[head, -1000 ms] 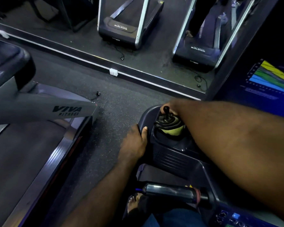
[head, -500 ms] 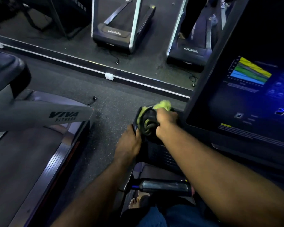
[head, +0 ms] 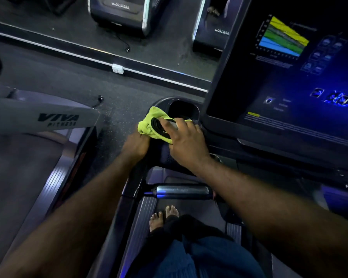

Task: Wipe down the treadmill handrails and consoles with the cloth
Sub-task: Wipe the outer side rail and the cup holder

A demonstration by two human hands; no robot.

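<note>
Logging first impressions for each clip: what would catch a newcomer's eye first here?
The yellow-green cloth, bunched under the right hand beside the dark cup pocket at the console's left corner, stands out against the dim surroundings. Next comes the lit console screen at upper right with its yellow, green and blue chart, and the pale VIVA-branded arm of the neighbouring treadmill at left.

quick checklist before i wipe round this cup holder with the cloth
1. Grip on cloth: ok, right hand holds it; left hand is at its corner.
2. Nothing extra on it: not ok, black coiled cord is bundled on it.
3. Inside of cup holder empty: ok, nothing visible.
4. Touching console screen safe: cannot tell, it is lit.
5. Stillness of treadmill deck under bare feet: cannot tell.
</note>
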